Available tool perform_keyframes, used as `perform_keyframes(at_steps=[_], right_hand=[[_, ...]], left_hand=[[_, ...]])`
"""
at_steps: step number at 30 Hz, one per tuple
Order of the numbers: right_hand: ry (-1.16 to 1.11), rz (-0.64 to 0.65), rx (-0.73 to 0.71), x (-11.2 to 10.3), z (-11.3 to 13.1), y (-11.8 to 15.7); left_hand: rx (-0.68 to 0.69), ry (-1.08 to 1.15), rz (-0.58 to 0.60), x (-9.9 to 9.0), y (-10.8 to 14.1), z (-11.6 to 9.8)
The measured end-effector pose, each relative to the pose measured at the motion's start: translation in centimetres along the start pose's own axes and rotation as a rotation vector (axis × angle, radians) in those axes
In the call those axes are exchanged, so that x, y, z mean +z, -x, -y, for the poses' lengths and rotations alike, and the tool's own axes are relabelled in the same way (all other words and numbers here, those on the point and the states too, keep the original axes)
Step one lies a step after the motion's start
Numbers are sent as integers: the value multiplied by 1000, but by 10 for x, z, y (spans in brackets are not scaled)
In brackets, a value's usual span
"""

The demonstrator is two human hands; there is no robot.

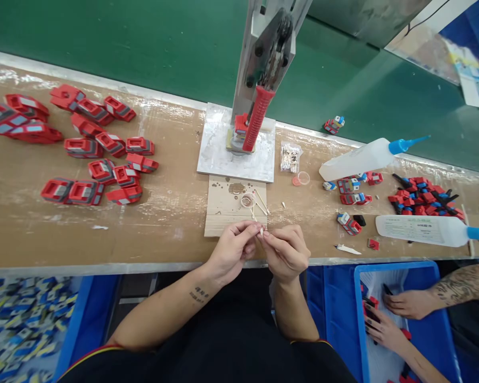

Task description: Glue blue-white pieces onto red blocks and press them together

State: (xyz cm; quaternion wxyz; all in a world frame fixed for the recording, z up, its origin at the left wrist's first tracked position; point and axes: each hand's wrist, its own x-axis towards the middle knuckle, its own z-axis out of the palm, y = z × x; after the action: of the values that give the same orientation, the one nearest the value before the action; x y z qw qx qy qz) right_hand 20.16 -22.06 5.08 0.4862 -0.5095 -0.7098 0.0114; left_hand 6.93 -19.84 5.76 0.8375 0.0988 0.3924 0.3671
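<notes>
Both hands meet just above the bench's front edge, over the lower right of a cardboard piece (219, 213). My left hand (232, 252) and my right hand (286, 251) pinch a small white cotton tip (261, 232) between their fingertips. On the cardboard lie a small round clear cup (247, 200) and a few cotton swabs (260, 202). A loose white tip (283, 205) sits to the right. Behind are a bag of swabs (290, 157) and a small cup with pinkish contents (301, 179).
A press with a red handle (259, 117) stands on a metal plate (211, 143). Red toy vehicle parts (83, 148) lie left, with bottles (355, 159) and a red-black pile (423, 198) right. A co-worker's hands (411, 304) are in a blue bin (359, 319).
</notes>
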Motion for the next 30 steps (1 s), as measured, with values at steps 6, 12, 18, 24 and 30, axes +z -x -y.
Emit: perform_keyframes(at_steps=[6,12,18,24,30], right_hand=[[-1,-1,-15,2,0,3],[-120,69,62,-1,-2,2],[-119,130,119,-2,-4,3],[-68,67,78,3,-2,6],[0,-4,36,8,-2,10]], left_hand=[[-28,22,-50,2,7,-1],[12,37,-123,8,11,-8],[-11,39,-110,11,10,-7],[-20,26,-106,12,13,-5],[32,-44,-96,12,13,-3]])
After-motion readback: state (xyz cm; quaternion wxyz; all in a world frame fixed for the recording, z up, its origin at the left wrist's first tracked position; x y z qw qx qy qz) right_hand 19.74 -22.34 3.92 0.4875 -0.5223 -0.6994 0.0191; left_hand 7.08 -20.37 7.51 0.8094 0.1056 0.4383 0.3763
